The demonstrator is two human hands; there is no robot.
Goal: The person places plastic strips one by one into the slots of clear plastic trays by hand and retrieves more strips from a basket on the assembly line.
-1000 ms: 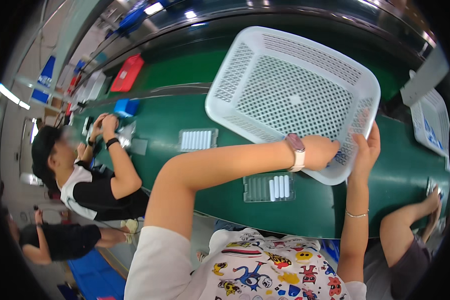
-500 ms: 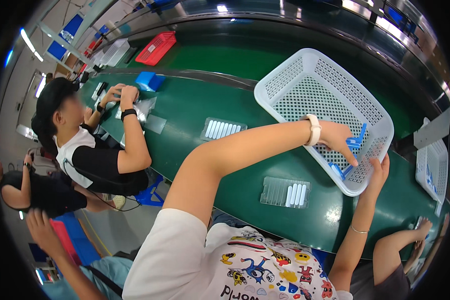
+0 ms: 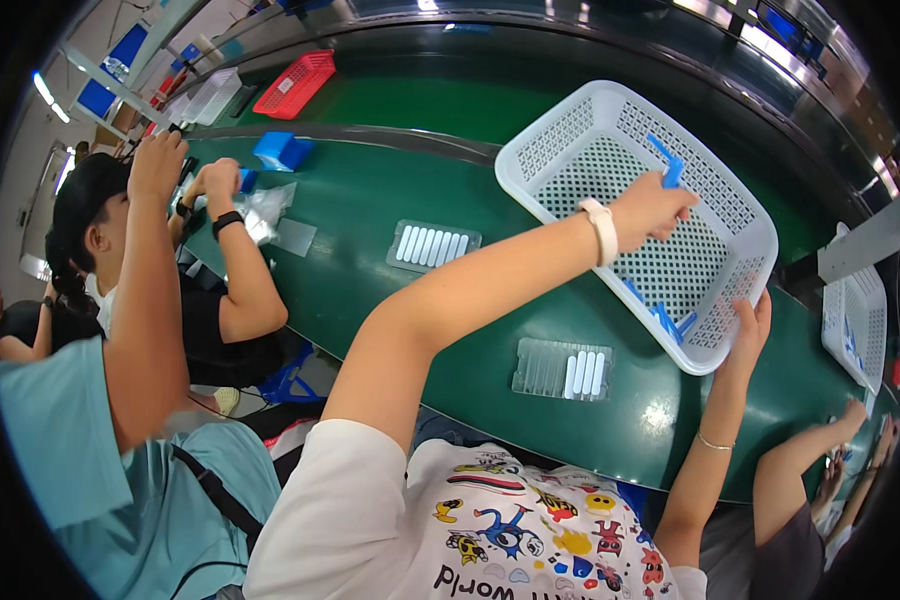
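My left hand, coming across from the left with a pale watch on the wrist, is closed on blue plastic pieces that stick out above its fingers. It is over the inside of a light grey perforated basket. More slim blue pieces lie in the basket's near corner. With its fingers around the rim at the near right end, my right hand grips the basket. Nearer to me on the table is a clear ribbed tray with several white oblong pieces in its right part.
Another clear tray with white pieces lies left of the basket on the green table. A co-worker in teal is close at my left, beside another at the table. Another basket stands at the right, near a third person's arm.
My left hand has risen from the basket's near end toward its middle, with blue pieces in it. The co-worker in teal has come into view at the left with a raised arm.
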